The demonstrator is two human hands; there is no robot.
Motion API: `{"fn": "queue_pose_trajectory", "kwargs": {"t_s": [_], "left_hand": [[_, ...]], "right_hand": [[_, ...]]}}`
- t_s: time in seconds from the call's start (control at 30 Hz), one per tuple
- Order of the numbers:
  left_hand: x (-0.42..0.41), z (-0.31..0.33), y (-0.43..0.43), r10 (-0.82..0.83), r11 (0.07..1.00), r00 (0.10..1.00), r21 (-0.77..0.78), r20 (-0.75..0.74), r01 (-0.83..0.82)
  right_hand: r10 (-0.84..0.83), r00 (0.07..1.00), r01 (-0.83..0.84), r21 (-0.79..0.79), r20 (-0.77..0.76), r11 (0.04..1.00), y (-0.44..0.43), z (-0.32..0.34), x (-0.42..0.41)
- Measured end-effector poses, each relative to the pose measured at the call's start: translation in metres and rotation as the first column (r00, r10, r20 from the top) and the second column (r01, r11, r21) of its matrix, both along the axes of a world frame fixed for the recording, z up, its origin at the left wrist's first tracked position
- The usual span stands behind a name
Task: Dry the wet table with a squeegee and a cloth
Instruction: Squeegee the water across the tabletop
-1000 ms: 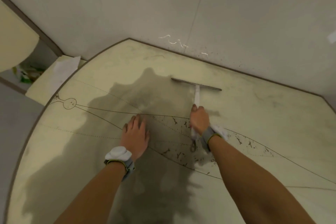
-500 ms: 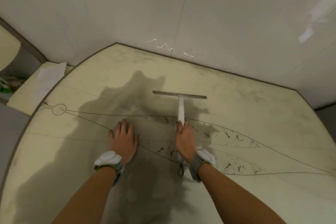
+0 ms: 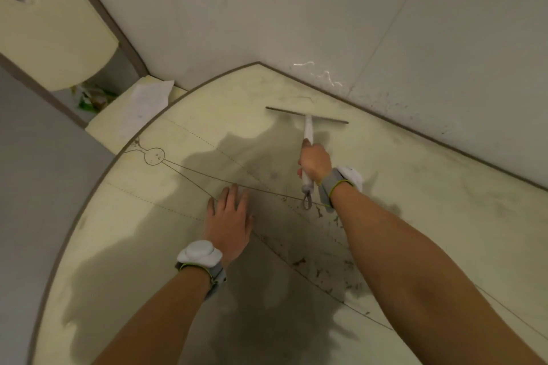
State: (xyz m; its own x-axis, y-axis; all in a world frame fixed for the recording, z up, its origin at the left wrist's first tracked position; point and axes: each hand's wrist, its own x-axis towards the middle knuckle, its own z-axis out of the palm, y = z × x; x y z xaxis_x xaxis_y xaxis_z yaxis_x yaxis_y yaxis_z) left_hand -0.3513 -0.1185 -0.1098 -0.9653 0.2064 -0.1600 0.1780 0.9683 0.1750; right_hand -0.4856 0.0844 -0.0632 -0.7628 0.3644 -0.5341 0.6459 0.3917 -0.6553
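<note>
Pale-yellow curved tabletop [image 3: 415, 201]: squeegeeing under way, I judged. My right hand [image 3: 315, 161] gripped the white-handled, dark-bladed squeegee [image 3: 307, 118] near the far edge; left hand [image 3: 229, 219] lay flat, fingers straight. The cloth pass remained.

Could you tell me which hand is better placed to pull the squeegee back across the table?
Right. The right hand grips the squeegee, blade near the wall; the left hand lies flat on the table.
</note>
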Motion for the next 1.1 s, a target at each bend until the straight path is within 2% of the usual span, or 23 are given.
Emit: {"fn": "queue_pose_trajectory", "kwargs": {"t_s": [0.2, 0.37, 0.57, 0.67, 0.8, 0.9, 1.03, 1.1], "left_hand": [[0.008, 0.001, -0.008, 0.008, 1.0, 1.0, -0.019, 0.022, -0.007], [0.02, 0.011, -0.005, 0.006, 1.0, 1.0, 0.012, 0.029, -0.007], [0.03, 0.022, -0.001, -0.036, 0.999, 0.998, 0.009, 0.048, 0.035], [0.036, 0.026, 0.002, -0.054, 0.998, 0.997, -0.007, 0.062, 0.054], [0.04, 0.021, 0.016, -0.092, 0.996, 0.991, 0.013, 0.096, 0.091], [0.041, 0.019, 0.031, -0.169, 0.986, 0.979, 0.013, 0.118, 0.168], [0.042, 0.02, 0.051, -0.22, 0.975, 0.968, 0.015, 0.118, 0.22], [0.041, 0.019, 0.057, -0.225, 0.974, 0.967, 0.022, 0.121, 0.224]], "right_hand": [[0.011, 0.999, -0.021, 0.2, 0.051, 0.98, -0.024, -0.012, 0.058], [0.025, 0.997, -0.044, 0.284, 0.07, 0.958, -0.047, -0.019, 0.11], [0.009, 0.999, -0.016, 0.181, 0.04, 0.983, -0.068, -0.017, 0.144], [0.009, 1.0, -0.005, 0.127, -0.029, 0.992, -0.069, -0.016, 0.16], [-0.043, 0.989, 0.06, 0.123, -0.14, 0.991, -0.034, -0.006, 0.179], [-0.139, 0.978, 0.16, 0.128, -0.157, 0.979, 0.022, 0.008, 0.172], [-0.31, 0.949, 0.314, 0.193, -0.053, 0.93, 0.112, 0.02, 0.146], [-0.354, 0.935, 0.34, 0.205, 0.036, 0.918, 0.145, 0.022, 0.136]]}}
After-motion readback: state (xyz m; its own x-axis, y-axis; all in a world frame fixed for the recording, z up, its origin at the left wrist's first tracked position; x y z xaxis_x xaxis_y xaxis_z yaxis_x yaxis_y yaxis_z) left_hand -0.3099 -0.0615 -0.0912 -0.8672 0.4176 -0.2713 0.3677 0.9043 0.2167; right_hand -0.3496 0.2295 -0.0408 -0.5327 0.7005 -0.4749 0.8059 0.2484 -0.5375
